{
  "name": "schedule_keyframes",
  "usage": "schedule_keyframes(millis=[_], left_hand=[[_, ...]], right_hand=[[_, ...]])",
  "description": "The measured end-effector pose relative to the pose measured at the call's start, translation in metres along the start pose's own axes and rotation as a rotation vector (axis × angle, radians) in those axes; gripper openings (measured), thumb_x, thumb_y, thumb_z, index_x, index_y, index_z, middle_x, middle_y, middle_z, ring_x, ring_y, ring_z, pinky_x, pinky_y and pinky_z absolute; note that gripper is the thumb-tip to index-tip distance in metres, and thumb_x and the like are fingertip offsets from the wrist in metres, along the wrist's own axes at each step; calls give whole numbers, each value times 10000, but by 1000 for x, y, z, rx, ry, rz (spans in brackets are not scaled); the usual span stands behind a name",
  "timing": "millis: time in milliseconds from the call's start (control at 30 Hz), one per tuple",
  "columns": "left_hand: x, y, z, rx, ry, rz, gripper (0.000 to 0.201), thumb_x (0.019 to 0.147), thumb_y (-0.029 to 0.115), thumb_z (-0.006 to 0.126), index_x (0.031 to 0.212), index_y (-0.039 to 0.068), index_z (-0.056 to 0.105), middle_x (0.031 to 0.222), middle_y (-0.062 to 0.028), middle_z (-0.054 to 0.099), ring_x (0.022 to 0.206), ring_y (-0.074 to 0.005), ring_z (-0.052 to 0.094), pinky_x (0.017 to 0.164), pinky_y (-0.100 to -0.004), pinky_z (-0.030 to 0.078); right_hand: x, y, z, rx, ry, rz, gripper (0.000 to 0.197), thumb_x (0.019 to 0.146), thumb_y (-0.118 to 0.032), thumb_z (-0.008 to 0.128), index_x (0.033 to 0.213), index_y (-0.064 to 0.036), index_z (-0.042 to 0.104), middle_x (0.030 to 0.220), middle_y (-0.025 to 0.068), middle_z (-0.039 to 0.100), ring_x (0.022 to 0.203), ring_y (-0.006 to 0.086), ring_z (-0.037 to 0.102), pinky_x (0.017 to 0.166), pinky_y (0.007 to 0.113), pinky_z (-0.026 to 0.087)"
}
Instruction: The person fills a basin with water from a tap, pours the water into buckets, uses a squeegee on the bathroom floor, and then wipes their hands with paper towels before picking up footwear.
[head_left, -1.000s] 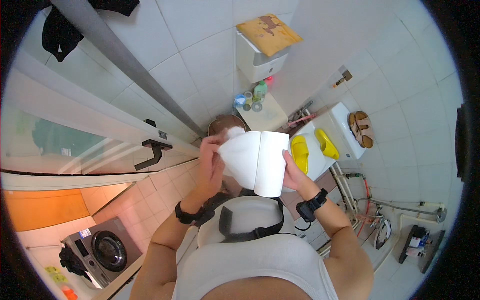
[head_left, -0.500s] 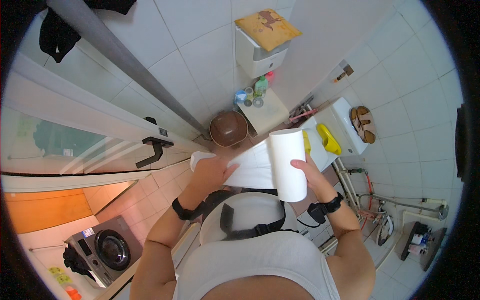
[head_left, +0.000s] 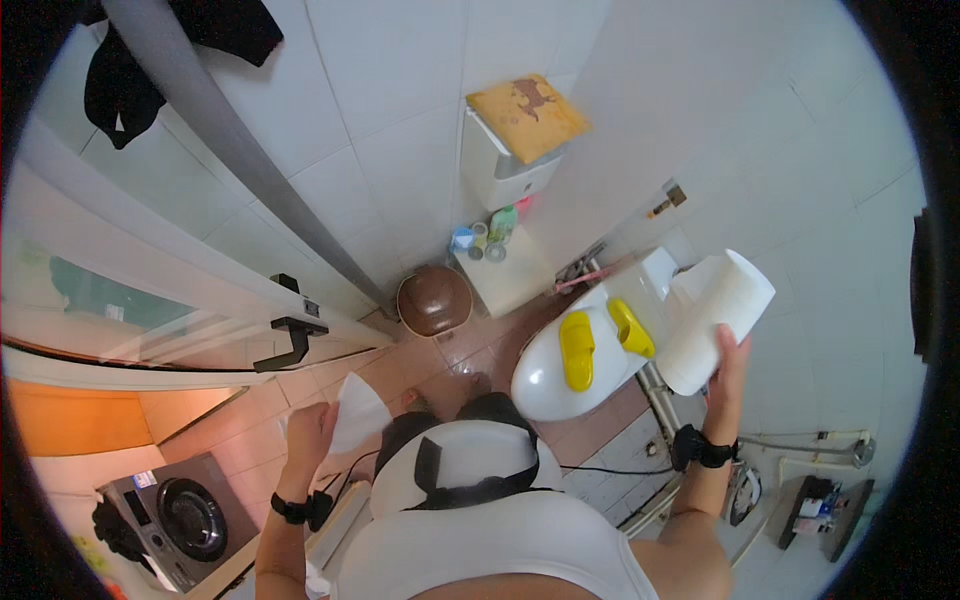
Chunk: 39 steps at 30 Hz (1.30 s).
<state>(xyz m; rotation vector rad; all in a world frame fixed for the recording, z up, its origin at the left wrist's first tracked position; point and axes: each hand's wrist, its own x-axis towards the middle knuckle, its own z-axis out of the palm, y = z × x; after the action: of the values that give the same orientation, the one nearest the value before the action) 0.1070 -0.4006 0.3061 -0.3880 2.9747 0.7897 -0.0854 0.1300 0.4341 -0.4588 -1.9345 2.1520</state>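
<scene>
My left hand is closed in a fist on a torn white paper sheet, which hangs loosely beside it at the left. Far to the right, my right hand grips a thick white paper towel roll near its lower end, the thumb lying on its side. A loose flap of paper stands off the roll's far side. Just left of the roll is a white toilet with its lid down. Two yellow slippers lie on that lid.
A brown lidded bin stands ahead, beside a small white stand carrying bottles and jars. The glass door with its black handle is at my left. A washing machine sits beyond it. Pipes and a hand shower line the right wall.
The paper sheet has come away from the roll. My left hand has moved left and down with it; my right hand has carried the roll right, uncovering the slippers and toilet lid.
</scene>
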Motion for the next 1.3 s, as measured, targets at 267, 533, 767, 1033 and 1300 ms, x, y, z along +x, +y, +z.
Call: schedule_keyframes(millis=[267,533,767,1033,1300], left_hand=[[0,8,-4,-102,92,3,277,833,217,642,817,-33,523,764,-234,549,720,-411,535,605,-447,418],[-15,6,-18,-87,35,-75,278,834,210,637,852,-45,529,813,-248,561,771,-425,542,650,-453,435],[-17,-4,-11,-151,12,-105,277,830,200,645,880,-44,523,842,-254,564,803,-423,558,666,-440,449],[33,28,-20,-260,7,100,272,820,189,660,897,-31,520,796,-219,538,754,-399,538,641,-424,432],[44,58,-9,-455,-118,83,410,792,232,699,1100,7,548,928,-182,599,839,-316,588,738,-364,472]], right_hand=[[79,-50,187,-1166,-99,-1281,749,547,-155,808,1237,-144,515,1211,85,532,1182,262,492,1054,504,221],[208,18,328,-1252,-256,-1412,581,695,-155,733,1231,-188,510,1408,25,404,1345,221,316,1075,556,170],[193,35,316,-1282,-61,-1288,672,736,-159,672,1351,-204,405,1454,118,296,1344,296,285,1055,609,158],[159,41,298,-1255,-105,-1362,624,697,-171,674,1288,-192,475,1397,111,381,1299,263,364,1037,564,238],[12,85,268,-703,-1062,-1000,603,691,-294,711,1206,-47,520,1256,188,508,1164,355,466,944,460,372]])
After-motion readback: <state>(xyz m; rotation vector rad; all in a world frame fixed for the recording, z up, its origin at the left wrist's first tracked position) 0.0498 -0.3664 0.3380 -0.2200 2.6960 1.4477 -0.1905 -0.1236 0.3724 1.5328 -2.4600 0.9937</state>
